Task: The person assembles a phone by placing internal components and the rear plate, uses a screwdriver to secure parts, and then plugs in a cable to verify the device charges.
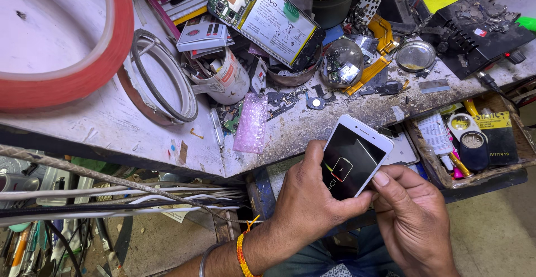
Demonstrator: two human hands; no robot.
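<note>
Both hands hold one white phone [354, 155] just below the workbench edge [312, 137]. Its long axis tilts up and rightward. Left hand [310, 199] clasps the left side; right hand [410, 213] pinches the lower right corner.

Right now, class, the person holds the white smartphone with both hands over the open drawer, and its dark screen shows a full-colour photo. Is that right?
Not quite. In the head view the white smartphone is held by the left hand and right hand, but its dark screen shows a battery charging symbol, not a photo. The rest stands: it is over the open drawer.
</note>
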